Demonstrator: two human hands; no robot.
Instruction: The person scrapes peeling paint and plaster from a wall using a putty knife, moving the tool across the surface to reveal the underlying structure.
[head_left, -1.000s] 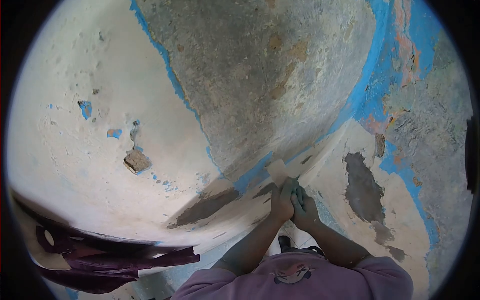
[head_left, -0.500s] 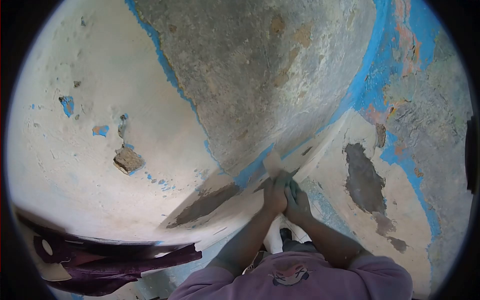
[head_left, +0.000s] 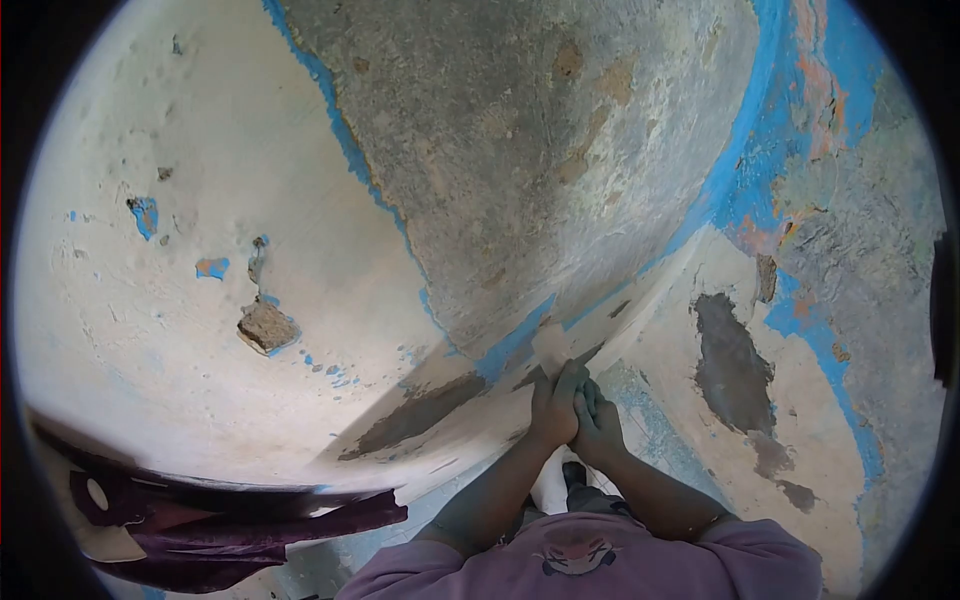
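Both my hands are closed together, low at the wall's corner. My left hand (head_left: pixel 553 408) grips a scraper (head_left: pixel 550 346), whose wide pale blade sticks out beyond the fingers and lies against the wall. Pressed close beside it, my right hand (head_left: pixel 597 424) has its fingers wrapped at the same grip; the handle is hidden inside the hands. Around the blade, a strip of blue paint (head_left: pixel 520 343) and a dark bare patch (head_left: pixel 420 415) show on the wall (head_left: pixel 330 250).
A large bare grey area (head_left: pixel 480 130) edged in blue fills the upper wall. To the right, pale paint has a dark patch (head_left: pixel 733 365) in it. Dark purple cloth (head_left: pixel 210 540) hangs at lower left. Pale floor tiles (head_left: pixel 655 430) show near my feet.
My hands and the scraper have come slightly down the picture, toward me. The view has shifted a little as well.
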